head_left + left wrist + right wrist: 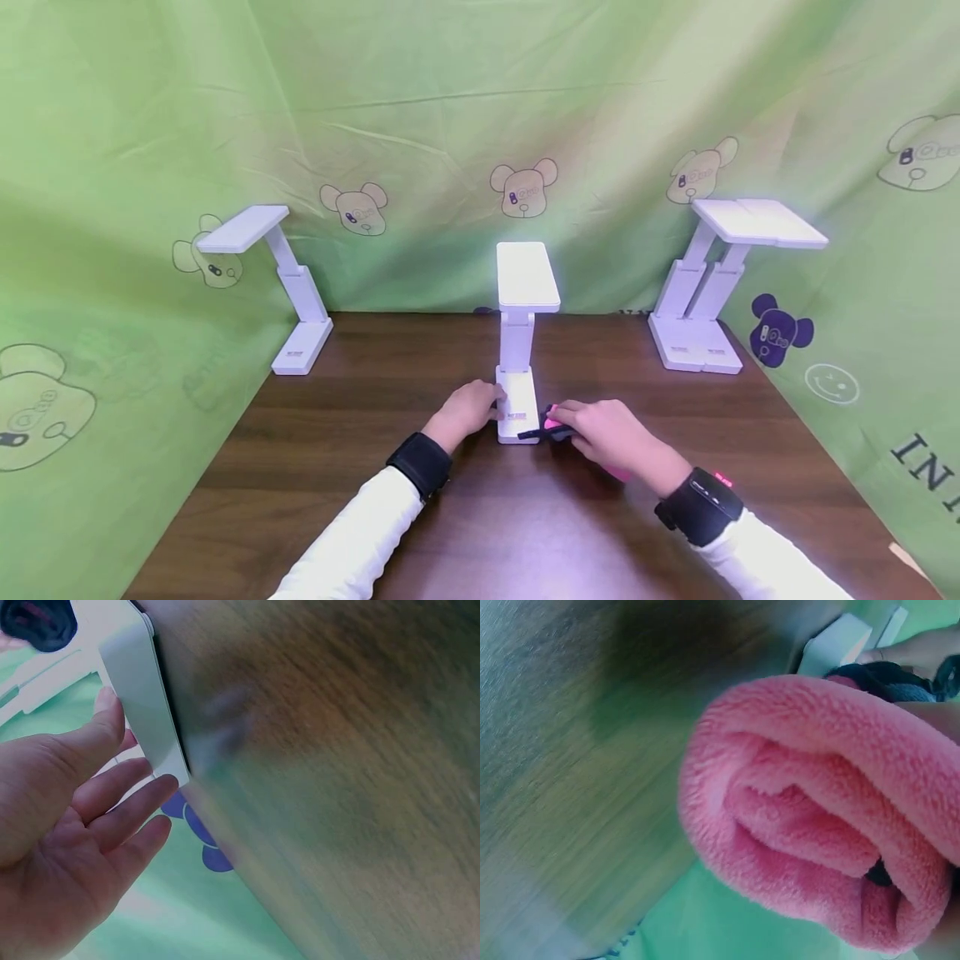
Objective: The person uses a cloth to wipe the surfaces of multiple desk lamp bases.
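A white folding desk lamp stands on the table in front of me. My left hand is at the left side of its base, fingertips at the edge; in the left wrist view those fingers are relaxed and nearly straight. My right hand grips a rolled pink fleecy cloth just right of the base. A black strap-like piece sticks out from the roll and overlaps the base's front end. The hand hides much of the cloth in the head view.
Another white lamp stands at the back left, and two more lamps stand side by side at the back right. A green printed curtain surrounds the brown wooden table. Black bands circle both wrists.
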Motion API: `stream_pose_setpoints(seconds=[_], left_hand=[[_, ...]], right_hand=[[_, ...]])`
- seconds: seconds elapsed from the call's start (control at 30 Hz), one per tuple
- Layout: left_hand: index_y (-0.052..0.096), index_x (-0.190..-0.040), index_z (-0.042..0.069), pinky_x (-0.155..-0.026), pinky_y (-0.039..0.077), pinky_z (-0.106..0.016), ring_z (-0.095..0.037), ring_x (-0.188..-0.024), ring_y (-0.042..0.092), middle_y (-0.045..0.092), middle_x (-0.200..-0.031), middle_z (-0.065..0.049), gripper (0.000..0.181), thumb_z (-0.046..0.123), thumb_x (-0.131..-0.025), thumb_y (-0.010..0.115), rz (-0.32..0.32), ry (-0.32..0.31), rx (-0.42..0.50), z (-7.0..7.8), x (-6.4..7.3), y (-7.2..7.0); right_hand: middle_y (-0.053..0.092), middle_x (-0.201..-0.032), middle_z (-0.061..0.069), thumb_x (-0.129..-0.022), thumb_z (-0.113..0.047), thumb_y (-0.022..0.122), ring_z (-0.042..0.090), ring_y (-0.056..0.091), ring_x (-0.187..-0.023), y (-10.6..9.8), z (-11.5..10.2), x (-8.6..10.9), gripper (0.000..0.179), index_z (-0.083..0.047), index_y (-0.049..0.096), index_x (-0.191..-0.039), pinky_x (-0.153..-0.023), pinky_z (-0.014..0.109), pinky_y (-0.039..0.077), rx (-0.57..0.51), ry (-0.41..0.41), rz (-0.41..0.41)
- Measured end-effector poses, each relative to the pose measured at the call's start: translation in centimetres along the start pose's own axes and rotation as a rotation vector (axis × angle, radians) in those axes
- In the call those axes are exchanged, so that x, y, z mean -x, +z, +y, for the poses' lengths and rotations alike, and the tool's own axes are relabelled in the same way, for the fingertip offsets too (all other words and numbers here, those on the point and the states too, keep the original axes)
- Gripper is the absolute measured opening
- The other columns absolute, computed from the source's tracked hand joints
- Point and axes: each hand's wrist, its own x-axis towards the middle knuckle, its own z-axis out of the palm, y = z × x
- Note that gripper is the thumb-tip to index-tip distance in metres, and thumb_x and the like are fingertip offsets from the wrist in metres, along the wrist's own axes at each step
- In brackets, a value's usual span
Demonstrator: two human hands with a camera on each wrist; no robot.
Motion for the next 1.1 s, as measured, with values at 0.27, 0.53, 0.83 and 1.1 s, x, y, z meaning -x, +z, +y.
stream_pose_setpoints(seconds=[0.27, 0.53, 0.83, 1.1], left_hand=[[0.074, -0.106, 0.014, -0.076, 0.056, -0.036, -0.021, -0.08, 0.066, 0.072, -0.089, -0.006, 0.011, 0.017, -0.096, 0.071, 0.039, 0.034, -0.032, -0.4, 0.0, 0.0], [0.074, -0.114, 0.014, -0.084, 0.057, -0.036, -0.022, -0.088, 0.067, 0.074, -0.101, -0.008, 0.02, 0.015, -0.094, 0.072, 0.036, 0.035, -0.033, -0.5, 0.0, 0.2], [0.073, -0.123, 0.014, -0.088, 0.056, -0.036, -0.021, -0.093, 0.066, 0.073, -0.109, -0.008, 0.031, 0.025, -0.094, 0.074, 0.005, -0.017, -0.011, -0.2, -0.1, 0.1], [0.071, -0.126, 0.013, -0.091, 0.054, -0.037, -0.02, -0.095, 0.064, 0.072, -0.117, -0.009, 0.033, 0.024, -0.095, 0.073, -0.021, -0.053, 0.002, 0.2, 0.1, 0.1]], right_hand=[[0.068, -0.13, 0.002, -0.084, -0.016, 0.08, 0.018, 0.074, -0.088, 0.7, -2.5, -2.8, 0.051, -0.015, 0.068, -0.133, -0.07, 0.034, 0.059, 0.012, -0.15, 0.16], [0.069, -0.125, -0.001, -0.086, -0.02, 0.08, 0.016, 0.072, -0.088, 2.6, -3.9, -3.7, 0.041, -0.018, 0.07, -0.126, -0.071, 0.033, 0.059, 0.031, -0.173, 0.044], [0.07, -0.122, 0.001, -0.083, -0.017, 0.083, 0.019, 0.072, -0.087, 1.6, -2.5, -1.3, 0.044, -0.016, 0.071, -0.125, -0.072, 0.037, 0.059, -0.022, -0.039, 0.022], [0.072, -0.11, 0.005, -0.081, -0.017, 0.085, 0.019, 0.069, -0.072, 0.6, -1.9, 0.5, 0.04, -0.013, 0.072, -0.119, -0.064, 0.035, 0.058, 0.033, 0.023, -0.018]])
